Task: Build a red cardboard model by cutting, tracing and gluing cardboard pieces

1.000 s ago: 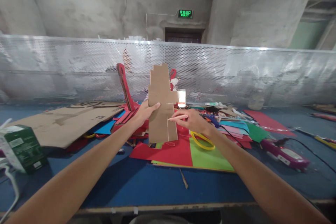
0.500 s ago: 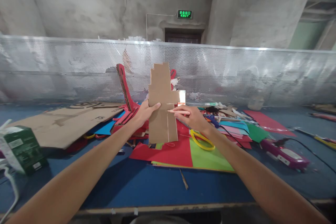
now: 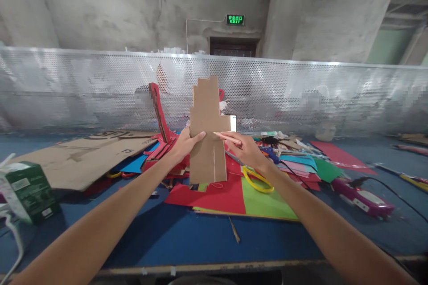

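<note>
A brown cardboard piece (image 3: 205, 156) with stepped edges stands upright in front of me. My left hand (image 3: 185, 143) grips its left edge, thumb on the front face. In my right hand (image 3: 244, 148) is a light pink pencil (image 3: 230, 138), its tip at the cardboard just right of the middle. A pale line runs down the lower right part of the cardboard. Behind its right side a small bright screen (image 3: 233, 123) shows partly. Beneath lie red paper (image 3: 230, 198) and lime green paper (image 3: 264, 202).
Yellow-handled scissors (image 3: 257, 180) lie by my right wrist. Left are a large cardboard sheet (image 3: 83, 156), a green box (image 3: 31, 191) and a red-covered upright shape (image 3: 159, 113). Right are coloured papers (image 3: 297, 162) and a purple device (image 3: 363, 198). A perforated metal screen (image 3: 284, 84) stands behind.
My right hand has raised the pencil tip slightly up the cardboard. The cardboard's top has shifted a little up and right, with my left hand still on it.
</note>
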`<state>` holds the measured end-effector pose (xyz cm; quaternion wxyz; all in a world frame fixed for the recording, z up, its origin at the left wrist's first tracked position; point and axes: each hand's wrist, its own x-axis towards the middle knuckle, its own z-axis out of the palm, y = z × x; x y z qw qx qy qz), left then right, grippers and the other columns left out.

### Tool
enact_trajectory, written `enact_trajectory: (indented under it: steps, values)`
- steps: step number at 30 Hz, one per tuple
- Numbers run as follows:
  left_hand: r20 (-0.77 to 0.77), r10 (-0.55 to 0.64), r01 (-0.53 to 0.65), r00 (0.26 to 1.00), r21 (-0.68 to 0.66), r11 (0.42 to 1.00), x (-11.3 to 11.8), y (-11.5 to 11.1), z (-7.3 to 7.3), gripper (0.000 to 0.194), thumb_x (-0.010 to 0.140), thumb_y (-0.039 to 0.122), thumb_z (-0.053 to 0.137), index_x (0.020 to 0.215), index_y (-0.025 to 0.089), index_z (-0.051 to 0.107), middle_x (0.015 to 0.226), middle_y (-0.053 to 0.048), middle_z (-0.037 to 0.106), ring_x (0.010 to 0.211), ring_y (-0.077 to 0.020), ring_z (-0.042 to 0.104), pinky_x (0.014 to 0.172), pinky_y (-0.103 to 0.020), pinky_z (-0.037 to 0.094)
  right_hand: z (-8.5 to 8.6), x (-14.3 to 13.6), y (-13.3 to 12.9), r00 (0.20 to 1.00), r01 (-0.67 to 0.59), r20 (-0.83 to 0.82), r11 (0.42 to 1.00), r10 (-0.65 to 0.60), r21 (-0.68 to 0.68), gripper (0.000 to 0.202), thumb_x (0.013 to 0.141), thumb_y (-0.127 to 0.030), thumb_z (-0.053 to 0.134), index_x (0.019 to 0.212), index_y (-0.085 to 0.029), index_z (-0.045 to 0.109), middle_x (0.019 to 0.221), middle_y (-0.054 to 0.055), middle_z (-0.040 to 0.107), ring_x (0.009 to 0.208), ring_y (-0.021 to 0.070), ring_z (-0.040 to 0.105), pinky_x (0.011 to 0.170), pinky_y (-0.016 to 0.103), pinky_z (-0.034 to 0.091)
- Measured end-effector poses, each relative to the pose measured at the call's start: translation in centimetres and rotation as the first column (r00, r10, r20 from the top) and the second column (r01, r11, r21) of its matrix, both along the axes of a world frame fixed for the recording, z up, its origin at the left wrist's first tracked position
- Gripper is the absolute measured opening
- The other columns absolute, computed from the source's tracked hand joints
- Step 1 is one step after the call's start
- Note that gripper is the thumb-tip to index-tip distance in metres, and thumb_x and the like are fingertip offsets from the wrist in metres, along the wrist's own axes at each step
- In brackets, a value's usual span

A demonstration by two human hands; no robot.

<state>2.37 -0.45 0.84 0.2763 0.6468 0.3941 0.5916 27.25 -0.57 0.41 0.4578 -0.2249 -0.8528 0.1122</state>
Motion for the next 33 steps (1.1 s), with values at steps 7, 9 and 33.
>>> enact_trajectory:
  steps: [7,9,33]
  values:
    - [-0.004,-0.027,0.027,1.0,0.018,0.999,-0.1,0.07,-0.05,0.064,0.077,0.052,0.079,0.125,0.013,0.064,0.133,-0.018,0.069,0.12,-0.0356,0.065,0.102,-0.05,0.051,0.24,0.03,-0.32,0.999,-0.038,-0.037,0.999,0.038,0.007,0.031,0.101,-0.032,0.054,0.125,-0.026,0.073,0.122,0.004,0.077,0.101,0.0215,0.072,0.085,0.031,0.053]
    - [-0.007,-0.021,0.021,1.0,0.014,1.0,-0.08,-0.01,-0.02,0.063,0.078,0.051,0.079,0.126,0.013,0.064,0.133,-0.018,0.069,0.121,-0.0356,0.065,0.103,-0.05,0.051,0.27,-0.03,-0.33,0.998,-0.039,-0.049,0.999,0.04,0.005,0.032,0.101,-0.031,0.054,0.127,-0.027,0.072,0.121,0.004,0.077,0.101,0.0213,0.073,0.083,0.031,0.053]
    - [0.046,-0.015,0.017,0.999,-0.033,0.999,0.03,-0.04,-0.19,0.06,0.074,0.052,0.081,0.119,0.014,0.067,0.13,-0.017,0.071,0.118,-0.0346,0.067,0.1,-0.048,0.052,0.21,0.06,-0.4,1.0,-0.024,0.007,0.999,0.025,-0.039,0.025,0.094,-0.024,0.058,0.105,-0.023,0.08,0.098,0.003,0.08,0.082,0.0176,0.072,0.071,0.027,0.049]
